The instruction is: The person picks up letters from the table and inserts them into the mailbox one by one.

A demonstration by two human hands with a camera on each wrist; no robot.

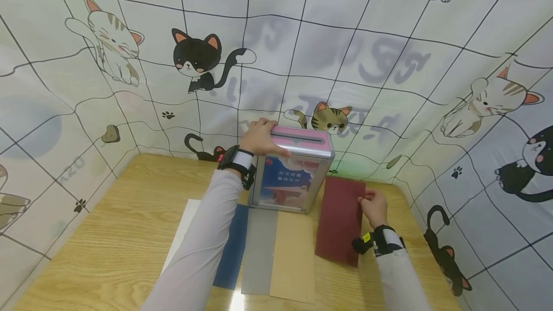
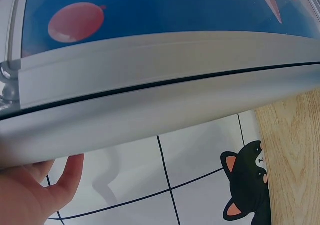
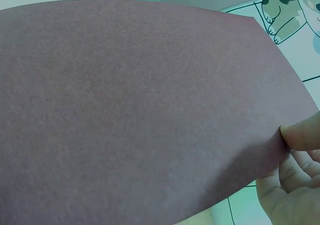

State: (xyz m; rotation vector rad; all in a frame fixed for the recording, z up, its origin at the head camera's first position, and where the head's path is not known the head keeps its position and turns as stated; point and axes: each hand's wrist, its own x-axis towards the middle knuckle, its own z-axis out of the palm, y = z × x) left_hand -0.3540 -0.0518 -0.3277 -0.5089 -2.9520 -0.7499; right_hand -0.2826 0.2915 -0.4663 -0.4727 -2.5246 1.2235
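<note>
A silver-framed box (image 1: pixel 282 181) stands upright on the wooden table, with a pink top, a long slot (image 1: pixel 298 135) in it and a blue poster on its front. My left hand (image 1: pixel 260 138) holds the box by the left end of its top, the thumb along the front upper edge. In the left wrist view some of its fingers (image 2: pixel 75 177) show beside the silver rim. Right of the box, my right hand (image 1: pixel 373 207) pinches the right edge of a dark red rectangular paper (image 1: pixel 341 220) between thumb and fingertips. This paper fills most of the right wrist view.
In front of the box lie a blue paper (image 1: pixel 233 248), a grey one (image 1: pixel 259 248) and a tan one (image 1: pixel 294 256), side by side. A white paper (image 1: pixel 183 229) is partly covered by my left forearm. A cat-patterned cloth (image 1: pixel 276 37) surrounds the table's back and sides.
</note>
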